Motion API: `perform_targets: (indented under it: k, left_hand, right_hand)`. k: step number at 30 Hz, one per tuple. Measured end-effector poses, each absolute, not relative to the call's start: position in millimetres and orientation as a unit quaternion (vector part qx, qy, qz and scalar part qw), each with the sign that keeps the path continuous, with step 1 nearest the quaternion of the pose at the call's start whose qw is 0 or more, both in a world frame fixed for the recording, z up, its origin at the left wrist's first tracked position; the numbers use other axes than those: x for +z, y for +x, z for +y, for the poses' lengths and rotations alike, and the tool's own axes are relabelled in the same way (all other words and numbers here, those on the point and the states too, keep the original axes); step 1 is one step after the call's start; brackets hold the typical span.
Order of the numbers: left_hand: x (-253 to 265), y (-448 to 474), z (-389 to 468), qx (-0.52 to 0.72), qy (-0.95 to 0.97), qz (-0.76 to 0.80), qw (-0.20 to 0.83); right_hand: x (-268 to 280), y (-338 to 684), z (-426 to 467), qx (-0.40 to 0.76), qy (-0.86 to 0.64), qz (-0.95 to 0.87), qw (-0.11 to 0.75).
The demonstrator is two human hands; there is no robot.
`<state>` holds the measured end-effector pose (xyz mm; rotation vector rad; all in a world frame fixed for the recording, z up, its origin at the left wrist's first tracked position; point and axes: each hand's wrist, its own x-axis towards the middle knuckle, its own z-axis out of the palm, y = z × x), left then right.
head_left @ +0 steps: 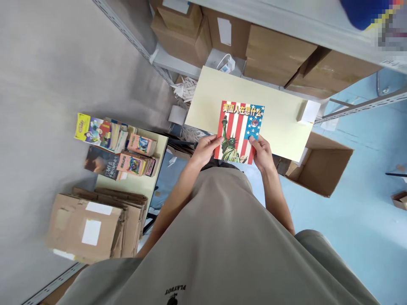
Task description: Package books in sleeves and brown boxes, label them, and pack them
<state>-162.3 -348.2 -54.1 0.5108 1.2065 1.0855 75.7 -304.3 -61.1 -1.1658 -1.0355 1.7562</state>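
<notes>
Left fingers (216, 142), right fingers (254, 142) pinch flag-covered book (237, 132) by sides.

The left hand (206, 149) and right hand (262, 152) grip the side edges of a Statue of Liberty paperback (237, 137) above a cream tabletop (280, 131). An open cardboard box (330, 159) sits at right; flattened cartons (79, 228) and stacked books (135, 163) lie at left.

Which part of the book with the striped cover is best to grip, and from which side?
The book is probably best gripped by its two straight side edges, one hand from each side, thumbs in front. It is flat and faces the camera; the left hand and right hand hold it so, leaving most of it visible.
</notes>
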Motion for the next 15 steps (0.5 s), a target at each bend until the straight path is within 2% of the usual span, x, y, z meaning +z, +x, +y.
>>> perform_targets:
  k: [3, 6, 8, 12, 15]
  left_hand:
    - [-52.1, -154.9, -349.0, 0.507, 0.221, 0.545, 0.63]
    - [-44.1, -150.3, -348.2, 0.515, 0.285, 0.578, 0.564]
    - [-35.1, -144.4, -348.8, 0.504, 0.344, 0.611, 0.503]
    - [-18.7, -126.4, -352.7, 0.446, 0.477, 0.645, 0.396]
    - [-15.3, -125.8, -349.9, 0.424, 0.568, 0.602, 0.368]
  right_hand:
    - [-62.3, 80.3, -301.4, 0.655, -0.476, -0.445, 0.382]
    - [-61.9, 78.5, -299.8, 0.532, -0.529, -0.514, 0.416]
    - [-59.4, 68.7, -303.3, 0.493, -0.536, -0.543, 0.418]
    - [-54.0, 38.4, -313.8, 0.557, -0.491, -0.525, 0.417]
    - [-52.8, 31.3, -311.4, 0.568, -0.5, -0.475, 0.449]
